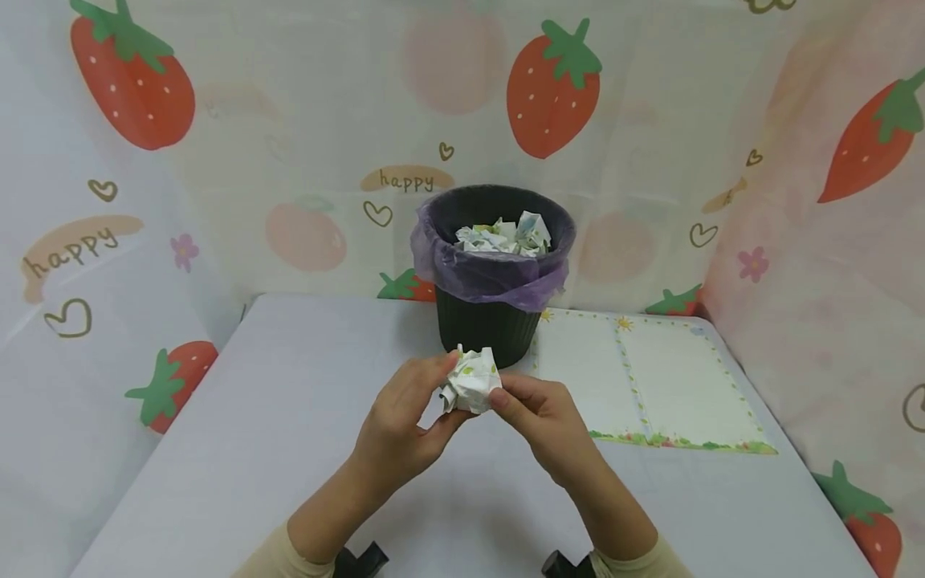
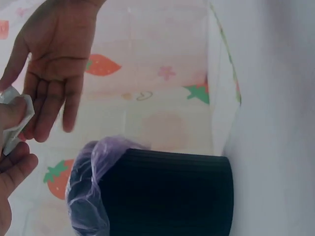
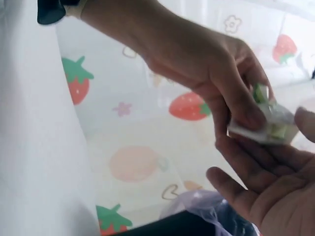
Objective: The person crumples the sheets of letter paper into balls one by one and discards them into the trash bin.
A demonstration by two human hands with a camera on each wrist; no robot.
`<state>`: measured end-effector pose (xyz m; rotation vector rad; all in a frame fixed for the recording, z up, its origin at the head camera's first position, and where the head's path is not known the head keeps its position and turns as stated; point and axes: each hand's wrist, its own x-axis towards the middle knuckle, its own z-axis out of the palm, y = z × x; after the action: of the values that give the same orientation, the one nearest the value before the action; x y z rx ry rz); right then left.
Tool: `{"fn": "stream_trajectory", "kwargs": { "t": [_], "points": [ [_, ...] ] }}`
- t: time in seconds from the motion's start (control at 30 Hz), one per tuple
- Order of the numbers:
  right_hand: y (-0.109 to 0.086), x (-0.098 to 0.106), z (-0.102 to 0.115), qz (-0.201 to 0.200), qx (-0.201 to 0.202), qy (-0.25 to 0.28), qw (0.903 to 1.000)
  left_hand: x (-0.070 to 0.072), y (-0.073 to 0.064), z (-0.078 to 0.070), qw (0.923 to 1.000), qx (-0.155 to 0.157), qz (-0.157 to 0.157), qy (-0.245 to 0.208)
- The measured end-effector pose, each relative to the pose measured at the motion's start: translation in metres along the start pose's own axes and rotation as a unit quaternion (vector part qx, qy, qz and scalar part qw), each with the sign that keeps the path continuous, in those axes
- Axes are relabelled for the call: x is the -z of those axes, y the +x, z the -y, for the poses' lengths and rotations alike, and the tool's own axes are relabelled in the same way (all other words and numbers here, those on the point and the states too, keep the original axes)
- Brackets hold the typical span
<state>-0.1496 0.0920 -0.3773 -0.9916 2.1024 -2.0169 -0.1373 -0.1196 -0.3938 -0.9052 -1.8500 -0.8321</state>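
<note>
A crumpled paper ball, white with green and yellow print, is held up between both hands in front of the bin. My left hand grips its left side, thumb below and fingers above. On the other side my right hand pinches it with the thumb in front and fingers behind. In the right wrist view, the left thumb presses on the paper. Only a corner of the paper shows at the edge of the left wrist view. Behind the hands stands a black bin holding several crumpled papers.
A purple plastic bag lines the bin and folds over its rim. Flat printed sheets with floral borders lie right of the bin on the white table. Strawberry-patterned cloth surrounds the table at the back and sides.
</note>
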Motion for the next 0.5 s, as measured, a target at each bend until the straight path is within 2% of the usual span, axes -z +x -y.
{"fn": "stream_trajectory", "kwargs": {
  "t": [0.1,0.2,0.27,0.33,0.43,0.47,0.5],
  "points": [
    [0.001,0.007,0.003,0.016,0.017,-0.052,0.9984,0.001,0.002,0.001,0.9996,-0.015,-0.008,-0.021],
    [0.001,0.009,0.005,-0.022,0.027,-0.111,0.9932,0.001,0.002,0.002,0.9993,-0.011,-0.011,-0.035],
    [0.002,0.006,0.005,-0.061,0.072,-0.15,0.9842,0.0,0.001,0.002,0.9991,-0.002,-0.01,-0.041],
    [0.003,0.003,0.003,-0.087,0.152,-0.188,0.9665,0.0,0.0,0.003,0.9987,0.011,-0.009,-0.049],
    [0.006,-0.002,-0.002,-0.086,0.287,-0.243,0.9226,0.002,-0.002,0.004,0.9962,0.05,-0.005,-0.071],
    [0.007,-0.003,-0.003,-0.08,0.32,-0.259,0.9078,0.002,-0.002,0.004,0.9946,0.066,-0.004,-0.081],
    [0.008,-0.004,-0.005,-0.073,0.341,-0.269,0.8979,0.003,-0.002,0.004,0.9923,0.082,-0.002,-0.093]
  ]
}}
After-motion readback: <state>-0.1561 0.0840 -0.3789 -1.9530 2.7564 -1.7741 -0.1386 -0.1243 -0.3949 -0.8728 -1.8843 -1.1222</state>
